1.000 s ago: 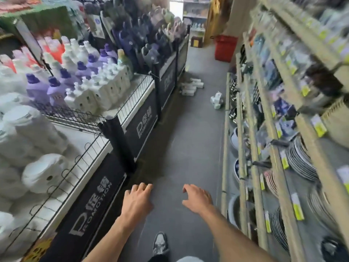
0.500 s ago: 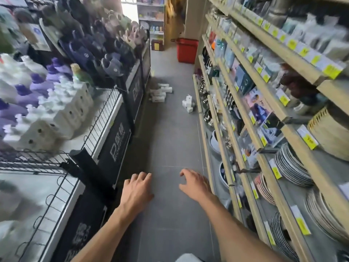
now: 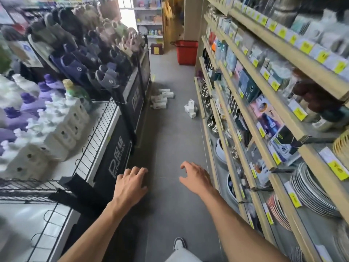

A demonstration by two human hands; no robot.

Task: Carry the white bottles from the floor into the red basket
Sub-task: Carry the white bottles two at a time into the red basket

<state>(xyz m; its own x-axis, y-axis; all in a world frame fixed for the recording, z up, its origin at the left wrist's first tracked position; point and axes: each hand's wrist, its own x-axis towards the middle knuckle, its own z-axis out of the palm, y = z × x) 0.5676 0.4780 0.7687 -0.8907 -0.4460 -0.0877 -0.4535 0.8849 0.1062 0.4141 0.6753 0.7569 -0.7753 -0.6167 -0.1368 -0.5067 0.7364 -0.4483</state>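
Head view: narrow floor (image 3: 175, 144) beside shelves (image 3: 264, 103).
Left hand (image 3: 130, 183) and right hand (image 3: 196, 178) relaxed, empty; white bottles (image 3: 167, 94) line both edges, red basket (image 3: 186, 52) beyond.

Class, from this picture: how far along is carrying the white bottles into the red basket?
Done: nothing that shows; the basket's inside is hidden. In hand: nothing; left hand and right hand are both empty. Left: bottles by the left stand and more by the right shelves lie on the floor, short of the basket.

Both hands (image 3: 130, 183) (image 3: 196, 176) outstretched, fingers loosely curled
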